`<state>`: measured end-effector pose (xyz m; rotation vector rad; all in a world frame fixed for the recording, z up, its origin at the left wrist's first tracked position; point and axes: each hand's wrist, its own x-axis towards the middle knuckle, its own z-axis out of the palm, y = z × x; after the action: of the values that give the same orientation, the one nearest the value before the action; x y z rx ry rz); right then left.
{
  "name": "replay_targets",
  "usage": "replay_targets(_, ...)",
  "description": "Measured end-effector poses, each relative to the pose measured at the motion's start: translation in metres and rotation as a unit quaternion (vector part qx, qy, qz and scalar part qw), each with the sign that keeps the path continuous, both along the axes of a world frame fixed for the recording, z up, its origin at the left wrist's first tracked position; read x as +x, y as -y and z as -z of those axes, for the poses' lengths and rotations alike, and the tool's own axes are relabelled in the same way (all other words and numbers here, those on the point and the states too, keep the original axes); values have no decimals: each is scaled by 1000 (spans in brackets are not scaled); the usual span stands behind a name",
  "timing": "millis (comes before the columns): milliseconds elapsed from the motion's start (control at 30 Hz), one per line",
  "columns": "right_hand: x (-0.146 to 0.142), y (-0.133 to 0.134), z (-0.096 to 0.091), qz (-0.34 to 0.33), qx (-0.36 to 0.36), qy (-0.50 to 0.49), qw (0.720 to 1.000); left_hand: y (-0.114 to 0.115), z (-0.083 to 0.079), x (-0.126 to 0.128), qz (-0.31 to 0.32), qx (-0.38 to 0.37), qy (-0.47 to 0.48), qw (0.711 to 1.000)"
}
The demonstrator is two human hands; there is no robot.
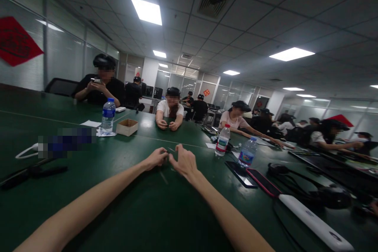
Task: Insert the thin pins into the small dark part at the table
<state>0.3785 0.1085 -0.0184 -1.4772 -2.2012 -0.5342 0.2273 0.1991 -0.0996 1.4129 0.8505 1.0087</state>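
Both hands meet above the green table [124,201], a little below the middle of the view. My left hand [157,158] is closed in a pinch, its fingertips around something small and dark that I cannot make out. Just to its right, my right hand [184,161] has its fingers curled and its thumb pointing at the left fingertips. A thin, pale sliver [171,150] shows between the two hands. It is too small to name, and the right fingers partly hide it.
To the left stand a water bottle [108,118] and a cardboard box [126,127]. On the right are a red-capped bottle [222,140], a blue-capped bottle [247,152], a phone [240,175], a red-edged phone [264,182] and a long white device [314,221]. A person [170,108] sits opposite.
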Motion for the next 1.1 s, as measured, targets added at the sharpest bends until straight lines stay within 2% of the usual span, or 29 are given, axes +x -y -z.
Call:
replay_targets(33, 13, -11, 7, 36, -25, 11, 999, 0, -1, 0, 3, 1, -7, 1000)
replay_targets(100, 34, -24, 21, 58, -69, 42, 995, 0, -2, 0, 17, -1, -9, 1000)
replay_targets(233, 47, -30, 37, 16, -119, 75, 990, -1, -3, -2, 38, 1, 11, 999)
replay_targets(367, 39, -30, 42, -2, -110, 100, 989, -1, -2, -3, 44, 9, 9, 999)
replay_targets(600, 29, -28, 48, 57, -94, 67, 992, 2, -3, -1, 45, -3, 6, 999)
replay_targets(767, 29, -24, 46, 76, -96, 33, 992, 1, -3, -1, 37, -10, -9, 999)
replay_targets(1100, 32, -24, 50, 46, -49, 30, 997, -1, 0, 1, 45, -1, -5, 999)
